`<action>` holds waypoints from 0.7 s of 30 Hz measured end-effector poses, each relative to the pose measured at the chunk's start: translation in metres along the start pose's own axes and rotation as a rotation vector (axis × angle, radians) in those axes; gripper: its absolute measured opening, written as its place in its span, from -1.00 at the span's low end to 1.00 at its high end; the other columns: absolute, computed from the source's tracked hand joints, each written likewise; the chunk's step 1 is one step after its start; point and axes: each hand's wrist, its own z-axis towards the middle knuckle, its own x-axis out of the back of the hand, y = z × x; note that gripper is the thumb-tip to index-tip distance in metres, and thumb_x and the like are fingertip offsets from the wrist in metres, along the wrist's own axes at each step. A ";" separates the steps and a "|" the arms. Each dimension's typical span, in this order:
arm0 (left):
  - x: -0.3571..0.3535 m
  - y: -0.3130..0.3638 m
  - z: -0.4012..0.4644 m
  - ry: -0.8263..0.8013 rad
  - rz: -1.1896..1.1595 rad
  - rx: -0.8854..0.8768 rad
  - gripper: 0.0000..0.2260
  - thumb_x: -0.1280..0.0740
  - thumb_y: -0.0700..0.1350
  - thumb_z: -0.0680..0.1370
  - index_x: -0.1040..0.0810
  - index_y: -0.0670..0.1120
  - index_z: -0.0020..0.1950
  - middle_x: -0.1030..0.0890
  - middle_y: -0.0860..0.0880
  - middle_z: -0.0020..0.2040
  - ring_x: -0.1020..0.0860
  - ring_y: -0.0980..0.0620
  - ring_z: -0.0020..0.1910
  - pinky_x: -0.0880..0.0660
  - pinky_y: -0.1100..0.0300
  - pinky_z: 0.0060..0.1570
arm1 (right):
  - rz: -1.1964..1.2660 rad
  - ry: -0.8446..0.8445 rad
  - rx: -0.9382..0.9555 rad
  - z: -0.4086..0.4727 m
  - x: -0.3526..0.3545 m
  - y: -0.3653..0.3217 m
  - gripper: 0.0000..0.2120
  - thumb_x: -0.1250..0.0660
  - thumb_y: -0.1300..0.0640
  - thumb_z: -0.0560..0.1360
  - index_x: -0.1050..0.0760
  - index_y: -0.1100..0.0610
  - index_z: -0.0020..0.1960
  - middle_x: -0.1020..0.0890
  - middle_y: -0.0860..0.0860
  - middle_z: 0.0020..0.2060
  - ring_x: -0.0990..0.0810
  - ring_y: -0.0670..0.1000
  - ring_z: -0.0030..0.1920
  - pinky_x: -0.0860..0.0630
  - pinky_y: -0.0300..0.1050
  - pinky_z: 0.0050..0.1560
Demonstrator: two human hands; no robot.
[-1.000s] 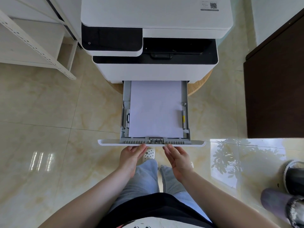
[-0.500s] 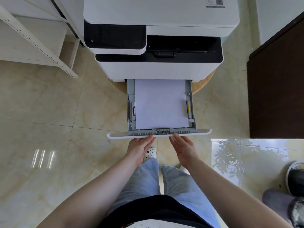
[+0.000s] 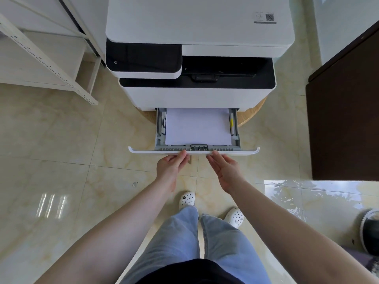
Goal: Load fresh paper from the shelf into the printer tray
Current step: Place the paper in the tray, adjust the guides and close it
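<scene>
A white and black printer [image 3: 196,58] stands on a low round wooden stand. Its grey paper tray [image 3: 235,148] is partly pulled out at the bottom, and a white paper stack [image 3: 196,126] lies flat inside between the side guides. My left hand [image 3: 171,168] and my right hand [image 3: 224,171] are flat, fingers together, with the fingertips pressed against the tray's white front lip [image 3: 143,151] near its middle. Neither hand holds anything.
A white metal shelf [image 3: 45,56] stands at the left. A dark brown cabinet [image 3: 346,124] is at the right. The floor is glossy beige tile [image 3: 61,160]. My legs and white clogs [image 3: 233,217] are below the tray. A dark shoe [image 3: 369,232] lies at the right edge.
The tray has slid further into the printer, with less paper showing. Both hands have moved forward with its front lip.
</scene>
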 end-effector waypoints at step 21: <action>-0.031 0.063 0.076 0.450 1.174 -0.559 -0.49 -0.23 0.43 0.36 -0.66 0.02 -0.18 -0.68 0.09 -0.28 -0.62 0.02 -0.25 -0.42 0.20 -0.33 | -1.172 0.254 0.374 0.063 -0.047 -0.076 -0.56 -0.28 -0.34 0.37 -0.59 0.03 -0.33 -0.70 -0.08 -0.35 -0.67 -0.06 -0.24 -0.60 -0.01 -0.08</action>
